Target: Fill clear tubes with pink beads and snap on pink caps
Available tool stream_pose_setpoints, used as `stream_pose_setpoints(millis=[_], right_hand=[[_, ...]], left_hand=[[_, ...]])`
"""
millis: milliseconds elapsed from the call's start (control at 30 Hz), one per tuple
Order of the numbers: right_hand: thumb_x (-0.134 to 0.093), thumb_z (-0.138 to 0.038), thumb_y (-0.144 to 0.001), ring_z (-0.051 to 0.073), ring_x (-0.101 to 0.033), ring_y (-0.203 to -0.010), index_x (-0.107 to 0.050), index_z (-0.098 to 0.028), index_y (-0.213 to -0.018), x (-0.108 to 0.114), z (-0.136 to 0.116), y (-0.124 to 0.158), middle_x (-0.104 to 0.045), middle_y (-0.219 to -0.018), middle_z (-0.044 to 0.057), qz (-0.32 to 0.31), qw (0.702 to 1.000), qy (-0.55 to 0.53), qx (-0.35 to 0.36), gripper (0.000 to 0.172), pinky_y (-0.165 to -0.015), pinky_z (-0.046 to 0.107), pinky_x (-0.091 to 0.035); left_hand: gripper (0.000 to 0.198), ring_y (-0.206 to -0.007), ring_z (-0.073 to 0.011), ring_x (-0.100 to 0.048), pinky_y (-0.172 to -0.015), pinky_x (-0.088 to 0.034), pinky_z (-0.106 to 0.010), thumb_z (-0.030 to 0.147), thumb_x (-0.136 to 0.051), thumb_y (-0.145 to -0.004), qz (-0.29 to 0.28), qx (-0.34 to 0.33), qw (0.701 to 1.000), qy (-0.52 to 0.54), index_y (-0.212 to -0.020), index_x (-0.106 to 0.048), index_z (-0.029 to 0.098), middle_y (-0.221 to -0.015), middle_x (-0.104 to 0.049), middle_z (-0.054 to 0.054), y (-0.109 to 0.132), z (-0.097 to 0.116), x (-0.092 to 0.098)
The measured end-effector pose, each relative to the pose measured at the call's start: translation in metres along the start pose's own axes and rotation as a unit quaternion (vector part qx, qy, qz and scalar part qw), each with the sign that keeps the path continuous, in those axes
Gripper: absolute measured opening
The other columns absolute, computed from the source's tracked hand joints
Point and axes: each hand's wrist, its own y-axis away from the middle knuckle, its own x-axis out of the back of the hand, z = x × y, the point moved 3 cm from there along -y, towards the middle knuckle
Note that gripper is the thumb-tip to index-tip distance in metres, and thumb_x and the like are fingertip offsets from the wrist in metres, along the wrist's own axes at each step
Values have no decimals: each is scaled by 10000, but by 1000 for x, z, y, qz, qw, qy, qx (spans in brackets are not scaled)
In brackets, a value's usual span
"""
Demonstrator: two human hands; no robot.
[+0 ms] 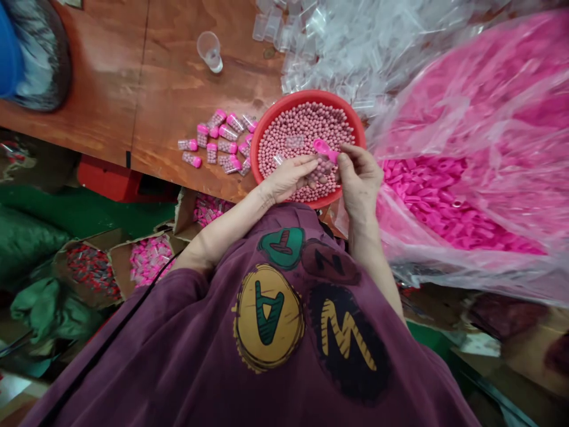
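Note:
Over a red basin (262, 118) of small pink beads (306, 121), my two hands come close together. My left hand (293, 177) is closed on a clear plastic container (320, 169) that appears to have pink beads in it. Between the thumb and fingers of my right hand (362, 178) is a bright pink plastic cap (325, 149), held right beside the container's top. Whether cap and container touch, I cannot tell. A clear empty container (294, 142) lies on the beads. Left of the basin lie several bead-filled containers with pink caps (228, 131).
A heap of clear containers (355, 41) covers the table's back right. Beside my right hand is a plastic bag (489, 77) of pink caps (435, 201). A clear cup (208, 50) stands at the back. Below the table edge are cardboard boxes of pink pieces (149, 258) and red-grey pieces (91, 270).

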Motion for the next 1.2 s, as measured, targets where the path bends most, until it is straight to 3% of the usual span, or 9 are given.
stream_pose_setpoints(millis=[100, 200, 367, 467, 633, 767, 933, 1067, 1200], right_hand=[[-814, -764, -1069, 283, -830, -1087, -888, -303, -1258, 6, -5, 2, -873, -1238, 97, 23, 998, 54, 39, 503, -1008, 555, -727], [-867, -782, -1026, 289, -826, -1089, -886, -349, -1264, 9, -3, 2, -859, -1273, 92, 0, 996, 76, 42, 494, -1001, 568, -740], [-863, -809, -1029, 307, -820, -1156, -868, -340, -1350, 11, -9, 2, -888, -1323, 86, 17, 1000, -16, 8, 568, -1092, 618, -731], [-859, -774, -1044, 307, -829, -1121, -897, -357, -1293, 8, -24, 4, -883, -1236, 76, 9, 999, 15, 37, 487, -1064, 602, -731], [-836, -680, -1080, 274, -806, -1015, -922, -319, -1226, 6, -39, 7, -843, -1096, 64, 0, 994, 84, 68, 398, -1026, 562, -731], [-851, -615, -1081, 256, -801, -1012, -922, -297, -1225, 5, -38, 10, -839, -1100, 59, -11, 995, 78, 59, 357, -1020, 530, -732], [-858, -655, -1069, 262, -812, -1044, -918, -296, -1190, 7, -37, 13, -838, -1094, 57, -8, 997, 62, 34, 384, -1048, 532, -727], [-828, -668, -1077, 280, -804, -997, -926, -310, -1145, 12, -48, 15, -843, -1055, 66, -32, 992, 115, 34, 377, -1017, 544, -736], [-757, -623, -1121, 324, -821, -1121, -915, -322, -1188, 12, -52, 21, -861, -1178, 106, -37, 983, 172, 48, 346, -1082, 583, -733]], left_hand=[[226, -1049, -215, -871, -899, -666, -324, 373, -845, -1128, 4, -5, 1000, 12, -1257, -859, 187, -1155, -896, -86, -1, -2, 1], [216, -986, -195, -853, -826, -642, -302, 367, -831, -1132, -7, -10, 1000, 22, -1261, -863, 196, -1141, -895, -82, 0, 2, 0], [223, -1022, -198, -843, -839, -645, -311, 355, -787, -1160, -20, -10, 999, 29, -1291, -878, 199, -1167, -903, -84, 2, 7, -7], [177, -1044, -185, -819, -890, -642, -310, 355, -799, -1171, 3, -5, 999, 35, -1230, -893, 216, -1120, -904, -72, 5, 5, -11], [178, -793, -76, -743, -732, -555, -209, 307, -887, -1105, 37, 5, 998, 54, -1234, -875, 185, -990, -853, -12, 13, 7, -20], [131, -738, -53, -714, -698, -522, -174, 257, -893, -1087, 49, 14, 996, 72, -1187, -867, 176, -912, -812, 14, 17, 8, -24], [116, -797, -74, -737, -801, -600, -207, 264, -871, -1098, 24, 4, 998, 61, -1183, -873, 186, -955, -822, -4, 12, 1, -18], [164, -881, -118, -761, -888, -642, -262, 317, -878, -1097, 19, -26, 999, 17, -1219, -886, 208, -987, -819, -22, 10, -6, -16], [190, -949, -142, -753, -967, -643, -291, 331, -879, -1087, 23, -81, 995, -45, -1230, -892, 207, -1015, -816, -27, 11, -8, -22]])
